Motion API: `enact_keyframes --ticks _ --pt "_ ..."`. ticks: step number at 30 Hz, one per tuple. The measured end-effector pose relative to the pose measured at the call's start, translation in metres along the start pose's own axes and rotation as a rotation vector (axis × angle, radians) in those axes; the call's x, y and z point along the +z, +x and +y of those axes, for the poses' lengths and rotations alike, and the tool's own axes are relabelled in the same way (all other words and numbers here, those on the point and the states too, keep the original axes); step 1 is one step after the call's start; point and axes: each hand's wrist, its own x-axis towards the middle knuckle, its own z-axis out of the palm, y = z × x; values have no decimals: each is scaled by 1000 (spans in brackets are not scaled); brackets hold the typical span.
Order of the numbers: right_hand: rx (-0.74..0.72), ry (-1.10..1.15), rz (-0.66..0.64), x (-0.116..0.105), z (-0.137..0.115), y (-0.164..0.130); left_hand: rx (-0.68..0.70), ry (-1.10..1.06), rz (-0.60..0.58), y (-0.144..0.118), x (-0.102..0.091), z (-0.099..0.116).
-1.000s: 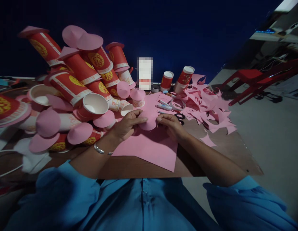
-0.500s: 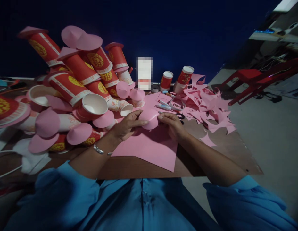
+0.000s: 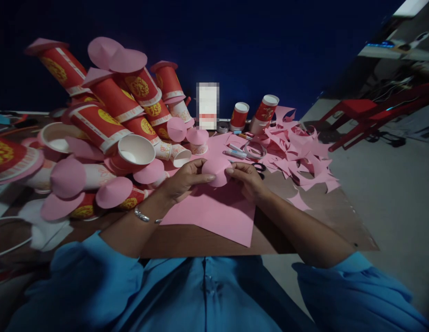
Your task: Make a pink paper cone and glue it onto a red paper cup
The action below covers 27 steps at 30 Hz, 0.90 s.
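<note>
A small pink paper cone (image 3: 216,168) is held between my two hands, above a sheet of pink paper (image 3: 217,214). My left hand (image 3: 187,180) pinches its left side, thumb on top and fingers underneath. On the other side, my right hand (image 3: 247,179) grips the cone's edge between thumb and fingertips. Behind my right hand lie black-handled scissors (image 3: 259,169), partly hidden. A glue tube (image 3: 234,153) and a roll of clear tape (image 3: 255,150) rest just beyond the hands.
A tall heap of red and white paper cups (image 3: 110,99) with pink cone tops fills the left. Cut pink paper scraps (image 3: 300,157) pile up at the right. Two more cups (image 3: 239,117) and a blurred-out upright screen (image 3: 207,106) stand at the back. A red stool (image 3: 353,113) is beyond the table.
The cone has shifted slightly to the right and turned a little in my fingers. My right thumb now lies further over its edge. The other things have stayed put.
</note>
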Motion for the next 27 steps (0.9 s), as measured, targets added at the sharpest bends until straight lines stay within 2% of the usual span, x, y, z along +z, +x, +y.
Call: enact_keyframes --ticks 6,16,22,27 --pt "25 81 -41 1 3 0 -17 39 20 1 -1 -1" --pt "31 90 -54 0 4 0 13 14 15 2 -1 -2" --pt "73 117 -11 1 4 0 5 10 18 3 -2 -3" --pt "14 44 9 -1 2 1 -19 -13 16 0 -1 0"
